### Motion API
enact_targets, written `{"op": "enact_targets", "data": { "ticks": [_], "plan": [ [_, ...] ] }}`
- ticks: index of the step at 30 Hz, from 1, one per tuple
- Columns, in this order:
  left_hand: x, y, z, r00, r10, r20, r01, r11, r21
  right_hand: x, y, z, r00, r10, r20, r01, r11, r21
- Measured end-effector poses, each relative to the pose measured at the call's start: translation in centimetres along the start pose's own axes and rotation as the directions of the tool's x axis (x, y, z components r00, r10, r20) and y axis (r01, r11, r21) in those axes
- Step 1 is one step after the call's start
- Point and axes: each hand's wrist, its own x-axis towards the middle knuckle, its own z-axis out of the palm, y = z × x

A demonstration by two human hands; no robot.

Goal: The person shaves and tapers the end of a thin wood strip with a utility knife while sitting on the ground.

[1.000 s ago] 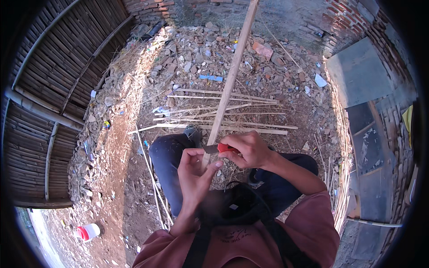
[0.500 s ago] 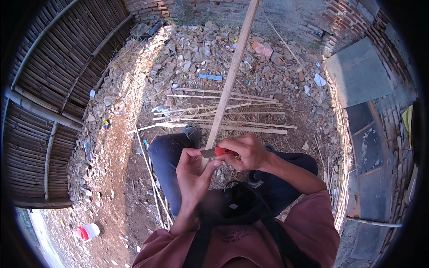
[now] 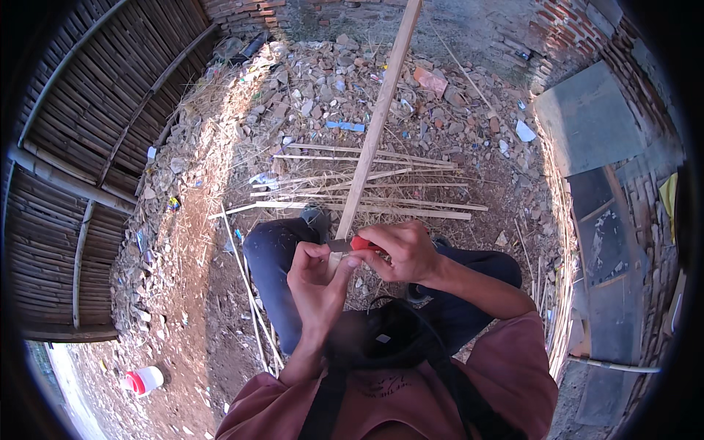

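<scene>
The left hand [image 3: 317, 273] grips the near end of a long bamboo strip [image 3: 375, 125] rising over the rubble; the right hand [image 3: 402, 251] holds a red-handled knife [image 3: 350, 243] against it, above the lap

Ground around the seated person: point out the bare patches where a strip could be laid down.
Bare dirt lies left of the left knee, running down toward the red-and-white container. Ahead of the knees it is crowded: cut strips lie across rubble. The hands, left hand and right hand, grip the long bamboo strip and knife.
</scene>
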Motion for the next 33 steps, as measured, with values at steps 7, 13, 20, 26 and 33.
{"op": "enact_targets", "data": {
  "ticks": [7,13,20,26,33],
  "plan": [
    [0.6,0.0,0.2,0.997,0.075,-0.022,-0.075,0.997,0.002,0.7,-0.7,-0.7,0.999,0.041,-0.028,-0.042,0.998,-0.044],
    [1.1,0.2,0.5,0.995,0.083,-0.050,-0.080,0.995,0.057,0.8,0.0,-1.0,0.997,0.058,-0.042,-0.060,0.996,-0.064],
    [0.6,0.2,0.4,0.994,0.065,-0.086,-0.053,0.990,0.132,1.3,0.5,-1.6,0.996,0.062,-0.057,-0.066,0.995,-0.081],
    [0.2,0.0,-0.1,0.992,0.084,-0.096,-0.065,0.980,0.187,1.2,0.8,-1.6,0.998,0.036,-0.047,-0.040,0.996,-0.086],
    [-0.2,-0.3,-0.9,0.989,0.116,-0.091,-0.084,0.952,0.293,1.8,1.3,-2.4,0.993,0.094,-0.072,-0.101,0.990,-0.099]
  ]
}}
